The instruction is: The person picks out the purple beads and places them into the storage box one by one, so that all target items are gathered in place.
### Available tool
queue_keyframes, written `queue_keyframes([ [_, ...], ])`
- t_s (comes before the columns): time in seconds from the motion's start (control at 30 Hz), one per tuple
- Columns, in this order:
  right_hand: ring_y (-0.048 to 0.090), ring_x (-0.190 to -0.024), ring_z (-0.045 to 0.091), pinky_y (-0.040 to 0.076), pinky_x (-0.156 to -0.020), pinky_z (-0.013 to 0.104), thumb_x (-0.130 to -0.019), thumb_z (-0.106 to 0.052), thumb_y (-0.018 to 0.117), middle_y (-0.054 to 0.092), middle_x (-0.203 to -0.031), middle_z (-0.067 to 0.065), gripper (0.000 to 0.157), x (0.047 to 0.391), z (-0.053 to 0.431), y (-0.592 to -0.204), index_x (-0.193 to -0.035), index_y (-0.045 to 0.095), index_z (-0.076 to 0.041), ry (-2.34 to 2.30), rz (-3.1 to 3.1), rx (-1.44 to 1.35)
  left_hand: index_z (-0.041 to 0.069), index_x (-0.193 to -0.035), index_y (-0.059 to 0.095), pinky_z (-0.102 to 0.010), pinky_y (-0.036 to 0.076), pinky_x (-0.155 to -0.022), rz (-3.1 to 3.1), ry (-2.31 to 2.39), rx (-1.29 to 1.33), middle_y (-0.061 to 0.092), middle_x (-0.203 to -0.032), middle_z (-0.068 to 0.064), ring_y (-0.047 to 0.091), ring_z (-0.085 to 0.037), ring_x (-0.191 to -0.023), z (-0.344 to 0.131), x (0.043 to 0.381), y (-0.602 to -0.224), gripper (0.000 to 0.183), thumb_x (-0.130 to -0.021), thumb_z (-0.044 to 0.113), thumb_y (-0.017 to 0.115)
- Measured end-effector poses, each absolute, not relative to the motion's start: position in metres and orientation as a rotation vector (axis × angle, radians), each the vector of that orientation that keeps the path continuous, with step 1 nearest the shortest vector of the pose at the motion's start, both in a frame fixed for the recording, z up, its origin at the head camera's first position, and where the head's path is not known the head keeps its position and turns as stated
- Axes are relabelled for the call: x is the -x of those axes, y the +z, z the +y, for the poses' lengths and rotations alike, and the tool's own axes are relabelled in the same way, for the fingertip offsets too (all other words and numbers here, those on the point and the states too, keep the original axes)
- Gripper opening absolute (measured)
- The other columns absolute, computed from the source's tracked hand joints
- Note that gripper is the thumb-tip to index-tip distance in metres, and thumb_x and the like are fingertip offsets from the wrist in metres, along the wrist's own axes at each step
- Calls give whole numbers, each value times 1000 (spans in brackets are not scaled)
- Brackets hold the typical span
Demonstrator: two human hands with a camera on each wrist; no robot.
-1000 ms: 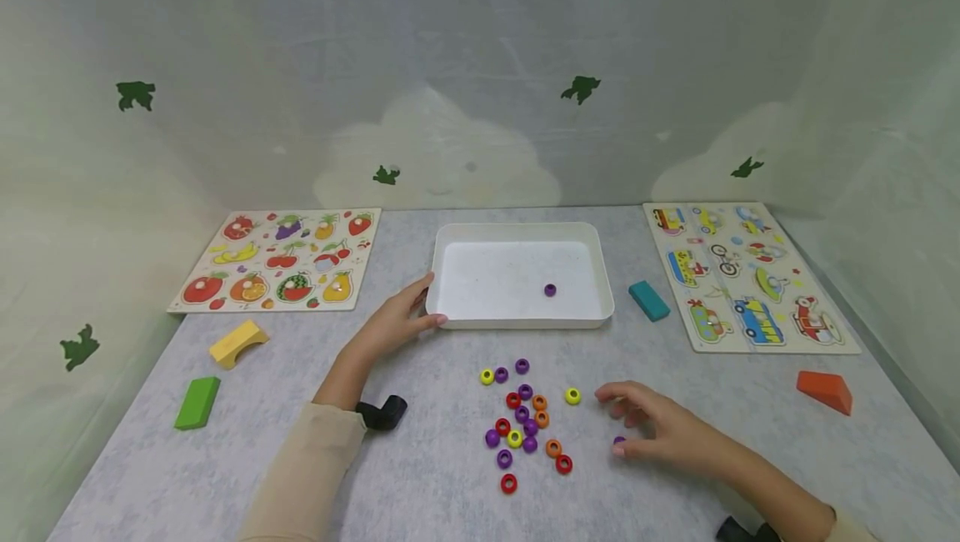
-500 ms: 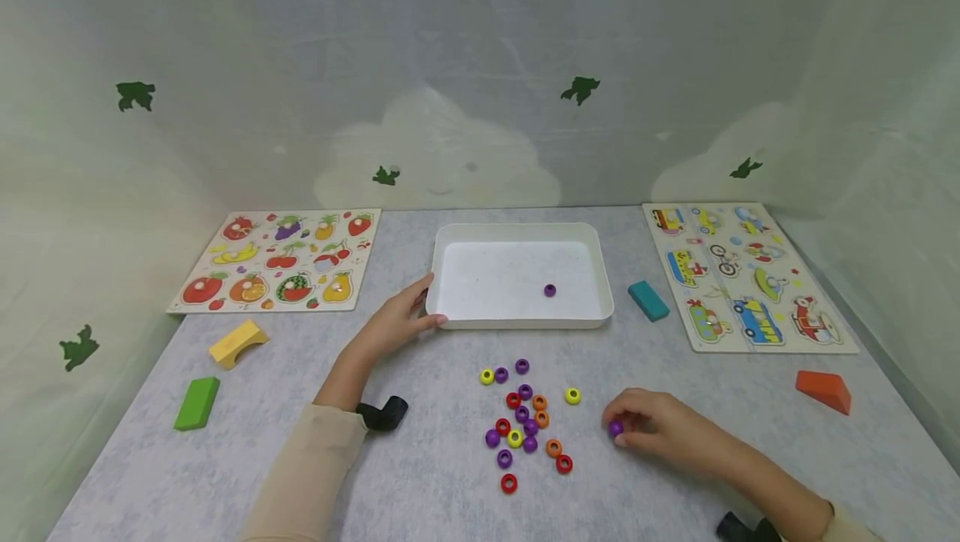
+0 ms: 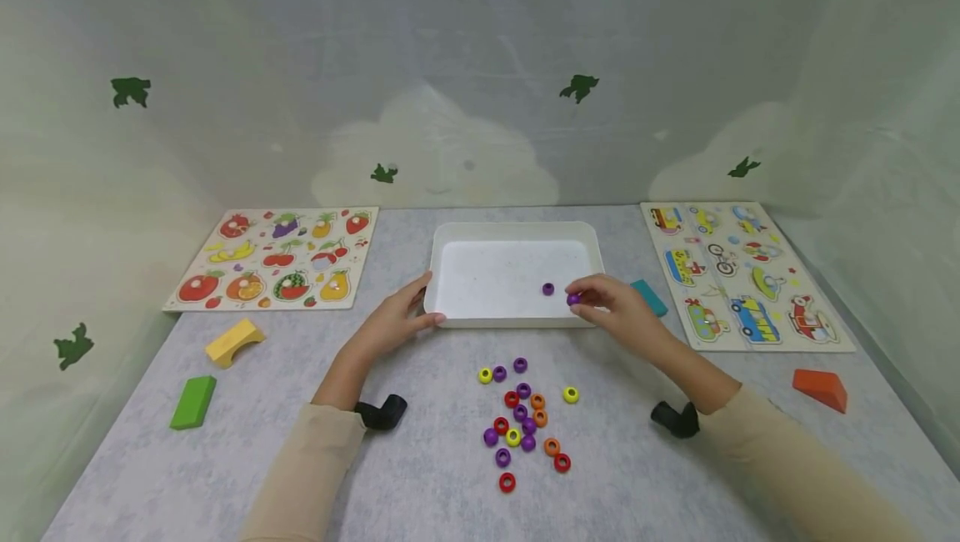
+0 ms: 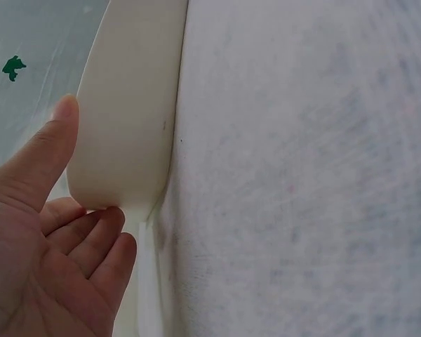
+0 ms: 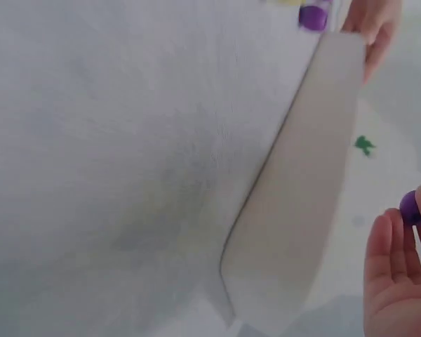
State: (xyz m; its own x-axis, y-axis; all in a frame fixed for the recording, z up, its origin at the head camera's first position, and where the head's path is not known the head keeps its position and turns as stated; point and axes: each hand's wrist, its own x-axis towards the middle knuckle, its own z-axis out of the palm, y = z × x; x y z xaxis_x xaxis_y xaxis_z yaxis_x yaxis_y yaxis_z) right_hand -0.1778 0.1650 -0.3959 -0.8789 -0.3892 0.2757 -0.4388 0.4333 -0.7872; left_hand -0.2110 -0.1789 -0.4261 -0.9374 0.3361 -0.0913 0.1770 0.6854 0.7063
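A shallow white tray (image 3: 510,322) stands at the middle back, one purple bead (image 3: 548,288) lying on its floor. My left hand (image 3: 392,318) holds the tray's near left corner; in the left wrist view the thumb lies at the rim and the curled fingers (image 4: 102,228) press the side wall. Over the tray's near right corner, my right hand (image 3: 617,310) pinches another purple bead (image 5: 410,208) between thumb and fingertips. Several loose beads lie in front of the tray: purple (image 3: 503,457), red (image 3: 507,482), orange (image 3: 552,447) and yellow (image 3: 571,394).
A fruit puzzle board (image 3: 273,263) lies back left, a vehicle puzzle board (image 3: 742,275) back right. A yellow arch block (image 3: 234,343) and a green block (image 3: 192,402) lie at left. An orange wedge (image 3: 821,389) lies at right; a teal block (image 3: 649,297) is partly behind the right hand.
My right hand closed its fingertips on the purple bead at the right of the table, then carried it up and leftward to the tray. My left hand stays at the tray corner.
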Motion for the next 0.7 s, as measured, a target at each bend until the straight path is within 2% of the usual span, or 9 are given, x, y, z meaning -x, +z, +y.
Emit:
queue_keyframes([
  [0.2,50,-83,12,44,-73,27,-78,-17,57,55,-94,1,26,218,142,-411,-102,56,-6,1408,-2732,-655,17,-133,15,-32,25,-95,2679,1113,-429,17,-135,-3,27,-18,-117,-178,211,-423,81,-70,46,58],
  [0.33,49,-86,14,42,-76,30,-78,-14,58,56,-93,0,23,235,129,-419,-100,57,-8,1376,-2847,-566,18,-133,15,-31,24,-95,2668,1122,-425,17,-135,-2,26,-17,-118,-177,211,-423,81,-70,45,58],
  [0.57,48,-81,14,41,-75,30,-77,-12,59,55,-86,-1,15,249,117,-426,-92,59,-13,1180,-3048,-538,18,-133,15,-31,24,-95,2666,1134,-407,17,-135,-2,27,-16,-117,-177,211,-424,79,-72,41,59],
  [0.7,47,-84,15,41,-75,30,-76,-14,60,54,-89,0,19,248,117,-426,-95,57,-12,1157,-3060,-532,18,-133,16,-32,25,-95,2674,1133,-415,17,-135,-2,27,-16,-117,-178,211,-426,79,-71,41,59],
])
